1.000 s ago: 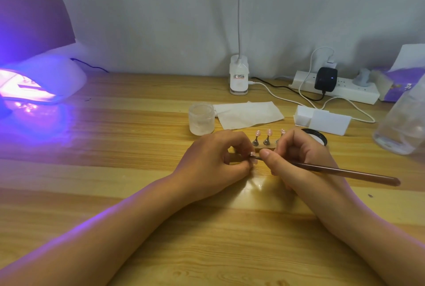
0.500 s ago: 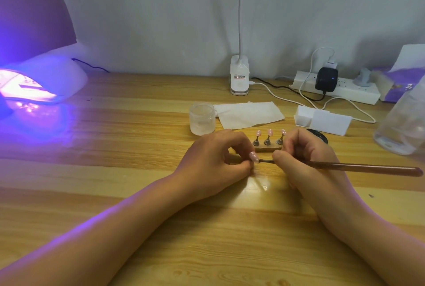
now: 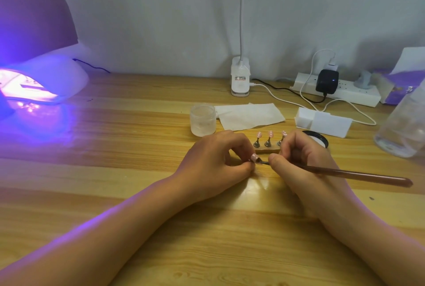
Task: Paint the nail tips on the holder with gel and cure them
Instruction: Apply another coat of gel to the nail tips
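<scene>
My left hand [image 3: 215,159] pinches a small stand carrying a pink nail tip [image 3: 254,157] just above the wooden table. My right hand [image 3: 305,161] grips a brown gel brush [image 3: 358,174], whose dark bristles touch that nail tip. Right behind my hands sits the holder [image 3: 266,150], with three pink nail tips [image 3: 270,134] upright on metal stands. The curing lamp [image 3: 43,83] glows purple at the far left. A black gel pot [image 3: 318,139] is partly hidden behind my right hand.
A frosted jar [image 3: 202,123] and a white tissue [image 3: 249,116] lie behind the holder. White blocks [image 3: 324,122], a power strip [image 3: 340,92] with cables, a desk-lamp base [image 3: 240,81] and a clear plastic container [image 3: 404,129] line the back and right.
The brush has swung from pointing at my left fingertips to lying lower and flatter, its bristles now on the pink nail tip. My left hand has barely moved.
</scene>
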The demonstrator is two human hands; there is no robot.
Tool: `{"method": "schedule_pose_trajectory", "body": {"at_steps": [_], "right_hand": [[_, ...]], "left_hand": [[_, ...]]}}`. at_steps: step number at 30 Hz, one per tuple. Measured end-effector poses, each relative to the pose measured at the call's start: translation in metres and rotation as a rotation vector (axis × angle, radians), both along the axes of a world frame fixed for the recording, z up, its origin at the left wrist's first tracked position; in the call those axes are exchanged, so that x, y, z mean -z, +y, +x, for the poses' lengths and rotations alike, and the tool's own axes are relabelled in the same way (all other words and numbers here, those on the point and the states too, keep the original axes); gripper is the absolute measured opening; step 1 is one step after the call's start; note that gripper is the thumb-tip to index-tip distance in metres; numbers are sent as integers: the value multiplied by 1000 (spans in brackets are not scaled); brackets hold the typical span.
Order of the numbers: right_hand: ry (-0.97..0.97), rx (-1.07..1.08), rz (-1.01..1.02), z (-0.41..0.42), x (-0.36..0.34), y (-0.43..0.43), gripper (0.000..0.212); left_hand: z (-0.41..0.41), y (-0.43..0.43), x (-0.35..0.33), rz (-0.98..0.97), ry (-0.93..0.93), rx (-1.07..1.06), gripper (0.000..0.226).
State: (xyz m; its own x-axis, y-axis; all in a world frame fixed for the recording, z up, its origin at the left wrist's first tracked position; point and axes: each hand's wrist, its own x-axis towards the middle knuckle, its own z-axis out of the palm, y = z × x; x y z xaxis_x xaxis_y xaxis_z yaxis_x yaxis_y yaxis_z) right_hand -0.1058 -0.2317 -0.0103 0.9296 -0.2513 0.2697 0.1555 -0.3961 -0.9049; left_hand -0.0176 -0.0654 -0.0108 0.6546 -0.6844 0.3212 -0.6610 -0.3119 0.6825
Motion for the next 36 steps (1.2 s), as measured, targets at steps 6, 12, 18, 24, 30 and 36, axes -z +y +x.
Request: {"method": "schedule_pose_trajectory", "body": {"at_steps": [6,12,18,24,30,36], "right_hand": [[-21,32,11,0,0,-1,22],[-41,7,193,0,-1,2,22],[-10,-24,76,0,-2,4,18],[-4,4,2,1,-1,3,20],[-50,54,165,0,-1,0,18],[-18,21,185,-1,-4,5,25]], "left_hand": [[-1,0,1,-6,9,-10,13],[1,-1,1,1,-1,-11,10],[1,-1,1,16,-10,-9,12],[1,-1,0,19,-15,-7,12],[1,-1,2,-7,-1,-13,12],[3,-1,4,-28,-3,-25,13]]}}
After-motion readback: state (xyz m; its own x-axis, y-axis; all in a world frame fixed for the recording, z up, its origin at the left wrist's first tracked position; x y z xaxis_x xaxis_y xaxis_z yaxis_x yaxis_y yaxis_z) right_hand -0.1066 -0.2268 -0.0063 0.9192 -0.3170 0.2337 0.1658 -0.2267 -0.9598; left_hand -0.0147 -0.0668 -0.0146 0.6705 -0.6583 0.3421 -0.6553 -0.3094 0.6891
